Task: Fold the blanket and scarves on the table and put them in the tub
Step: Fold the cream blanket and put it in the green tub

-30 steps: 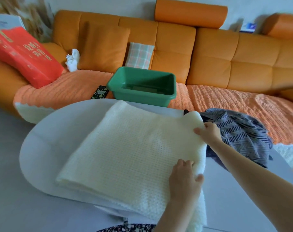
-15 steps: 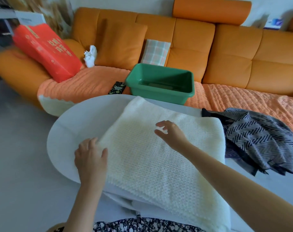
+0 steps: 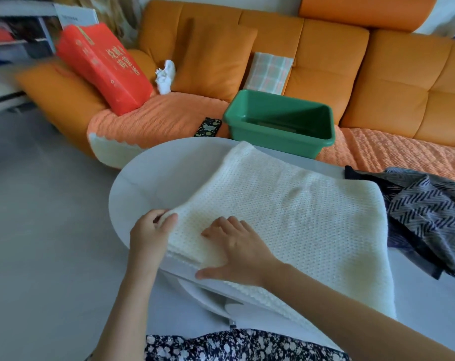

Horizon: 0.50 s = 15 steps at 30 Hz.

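A cream knitted blanket (image 3: 294,217), folded into a thick rectangle, lies on the white table (image 3: 166,175). My left hand (image 3: 149,233) pinches its near left corner between thumb and fingers and lifts the edge a little. My right hand (image 3: 237,254) lies flat on the blanket just beside it, fingers spread. A crumpled dark herringbone scarf (image 3: 427,212) sits at the blanket's right edge, over another dark cloth. The green tub (image 3: 278,126) stands on the sofa behind the table; its inside looks bare.
An orange sofa (image 3: 377,74) runs along the back, with a red bag (image 3: 104,66), a checked cushion (image 3: 269,72), a white crumpled thing (image 3: 165,76) and a dark patterned flat item (image 3: 208,127) on it. Grey floor spreads to the left.
Both hands have moved left along the blanket to its near left corner. My left hand now pinches that corner, and my right hand has come down flat on the blanket.
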### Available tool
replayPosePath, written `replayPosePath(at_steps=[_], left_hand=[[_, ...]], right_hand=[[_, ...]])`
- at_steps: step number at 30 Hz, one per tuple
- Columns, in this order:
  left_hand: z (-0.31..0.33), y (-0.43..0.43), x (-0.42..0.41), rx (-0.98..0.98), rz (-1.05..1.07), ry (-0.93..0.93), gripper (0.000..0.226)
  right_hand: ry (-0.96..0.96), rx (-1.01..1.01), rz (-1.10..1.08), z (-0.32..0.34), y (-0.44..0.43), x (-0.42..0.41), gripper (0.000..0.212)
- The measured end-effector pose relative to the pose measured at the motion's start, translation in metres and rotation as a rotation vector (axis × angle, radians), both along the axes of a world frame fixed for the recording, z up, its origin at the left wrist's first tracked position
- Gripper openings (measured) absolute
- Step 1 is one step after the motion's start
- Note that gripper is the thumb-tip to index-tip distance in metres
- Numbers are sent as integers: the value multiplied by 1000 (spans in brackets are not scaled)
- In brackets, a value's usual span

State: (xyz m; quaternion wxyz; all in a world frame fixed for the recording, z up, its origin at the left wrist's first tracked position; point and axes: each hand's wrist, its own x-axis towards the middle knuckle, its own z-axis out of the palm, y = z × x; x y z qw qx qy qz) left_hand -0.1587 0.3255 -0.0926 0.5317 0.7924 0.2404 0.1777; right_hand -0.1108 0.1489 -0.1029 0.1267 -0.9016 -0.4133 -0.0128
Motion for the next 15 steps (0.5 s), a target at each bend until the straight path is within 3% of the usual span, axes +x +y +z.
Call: replayPosePath(at_steps=[3, 5, 7, 10, 13, 15], left_hand=[[1, 1, 0, -30, 19, -21, 8], [1, 3, 0, -10, 50, -36, 10], [-4, 6, 0, 45, 57, 45, 13], [-17, 11, 6, 199, 12, 257, 20], [-16, 5, 16, 236, 5, 221, 28], [-12, -1, 22, 284, 1, 181, 35]], right_hand=[[-170, 166, 23, -4, 4, -1, 39], [-202, 270, 17, -1, 5, -2, 31], [-178, 244, 77, -4, 4, -4, 29], [35, 110, 168, -6, 5, -2, 38], [377, 256, 26, 14, 10, 20, 37], [349, 362, -83, 22, 13, 48, 27]])
